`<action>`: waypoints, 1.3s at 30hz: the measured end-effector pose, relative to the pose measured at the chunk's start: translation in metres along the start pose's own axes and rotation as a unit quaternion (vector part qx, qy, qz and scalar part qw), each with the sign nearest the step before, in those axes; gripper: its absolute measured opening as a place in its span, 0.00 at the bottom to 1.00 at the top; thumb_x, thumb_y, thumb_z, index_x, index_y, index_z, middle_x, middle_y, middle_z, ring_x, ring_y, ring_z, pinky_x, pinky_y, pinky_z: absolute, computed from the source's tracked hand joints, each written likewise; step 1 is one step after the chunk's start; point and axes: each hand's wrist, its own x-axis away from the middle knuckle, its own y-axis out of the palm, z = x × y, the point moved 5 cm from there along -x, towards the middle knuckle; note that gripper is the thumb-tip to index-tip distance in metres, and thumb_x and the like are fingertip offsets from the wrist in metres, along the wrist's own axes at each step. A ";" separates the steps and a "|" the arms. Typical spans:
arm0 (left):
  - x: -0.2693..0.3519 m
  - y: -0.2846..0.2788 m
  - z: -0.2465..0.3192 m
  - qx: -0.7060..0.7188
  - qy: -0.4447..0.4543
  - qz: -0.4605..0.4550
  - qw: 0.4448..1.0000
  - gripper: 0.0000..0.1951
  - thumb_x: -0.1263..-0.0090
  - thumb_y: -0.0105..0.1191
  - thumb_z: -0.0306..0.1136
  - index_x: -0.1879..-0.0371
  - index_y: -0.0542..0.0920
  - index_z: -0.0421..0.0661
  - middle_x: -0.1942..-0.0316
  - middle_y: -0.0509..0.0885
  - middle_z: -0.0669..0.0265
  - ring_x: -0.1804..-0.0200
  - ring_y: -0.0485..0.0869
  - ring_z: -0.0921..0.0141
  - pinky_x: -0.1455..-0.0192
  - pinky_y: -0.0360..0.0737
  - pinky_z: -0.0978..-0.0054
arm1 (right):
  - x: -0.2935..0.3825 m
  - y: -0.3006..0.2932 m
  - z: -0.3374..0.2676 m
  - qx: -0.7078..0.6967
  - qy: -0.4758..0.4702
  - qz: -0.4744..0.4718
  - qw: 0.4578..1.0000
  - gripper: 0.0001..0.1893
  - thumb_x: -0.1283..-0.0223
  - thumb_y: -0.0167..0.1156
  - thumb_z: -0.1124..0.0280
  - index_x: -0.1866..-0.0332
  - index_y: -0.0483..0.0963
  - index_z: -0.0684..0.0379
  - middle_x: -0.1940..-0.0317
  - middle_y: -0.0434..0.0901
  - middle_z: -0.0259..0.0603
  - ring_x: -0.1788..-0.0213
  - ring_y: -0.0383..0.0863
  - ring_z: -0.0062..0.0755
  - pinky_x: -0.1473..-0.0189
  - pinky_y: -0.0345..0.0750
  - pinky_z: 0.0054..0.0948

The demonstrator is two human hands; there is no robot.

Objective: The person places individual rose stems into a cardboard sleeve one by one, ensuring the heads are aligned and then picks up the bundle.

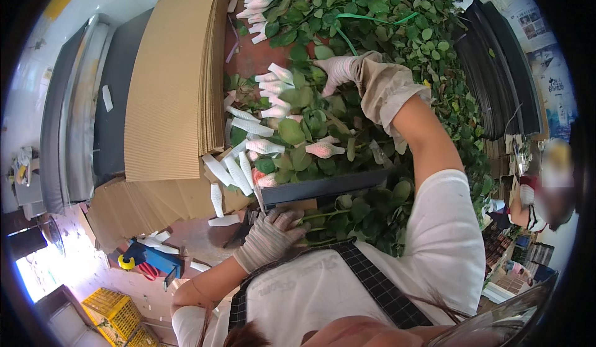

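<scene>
My left hand point(272, 237), in a striped glove, lies near my chest at the end of a black board strip point(321, 188), its fingers curled beside green stems; whether it grips one is hidden. My right hand point(339, 73), gloved and with a beige sleeve cover, reaches into rose foliage point(316, 121) with thumb and fingers apart; leaves partly hide the fingertips. Rose heads in white foam net sleeves point(275, 86) lie to its left. One pink sleeved bud point(325, 149) rests among leaves behind the strip. Several loose white foam nets point(238, 174) lie in front.
Stacked cardboard sheets point(167, 81) stand on the left, black sheets point(498, 67) on the right. More leafy stems with green ties point(377, 16) fill the back. A blue tape dispenser point(156, 257) and red-handled scissors point(148, 271) lie front left. Another person point(528, 202) is at far right.
</scene>
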 end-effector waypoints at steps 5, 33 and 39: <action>-0.005 -0.006 0.004 0.001 0.005 0.013 1.000 0.15 0.42 0.57 0.36 0.54 0.82 0.60 0.51 0.77 0.64 0.49 0.75 0.59 0.50 0.75 0.59 | 0.030 0.025 0.002 0.110 0.004 -0.151 0.982 0.50 0.67 0.78 0.49 0.35 0.65 0.62 0.45 0.77 0.47 0.46 0.78 0.42 0.48 0.76 0.37; -0.007 -0.011 0.008 0.032 -0.001 -0.010 0.999 0.27 0.46 0.62 0.58 0.53 0.82 0.52 0.48 0.77 0.59 0.44 0.73 0.57 0.41 0.69 0.53 | 0.179 0.085 0.001 -0.011 -0.102 0.080 0.992 0.21 0.38 0.54 0.60 0.43 0.74 0.57 0.53 0.81 0.46 0.52 0.81 0.45 0.48 0.77 0.39; -0.013 -0.017 0.011 0.033 0.001 0.002 0.999 0.26 0.48 0.63 0.56 0.55 0.83 0.51 0.51 0.77 0.59 0.45 0.74 0.56 0.43 0.72 0.55 | 0.172 0.041 -0.006 0.196 -0.168 0.491 0.832 0.19 0.40 0.56 0.69 0.42 0.73 0.52 0.54 0.82 0.42 0.53 0.82 0.42 0.49 0.77 0.42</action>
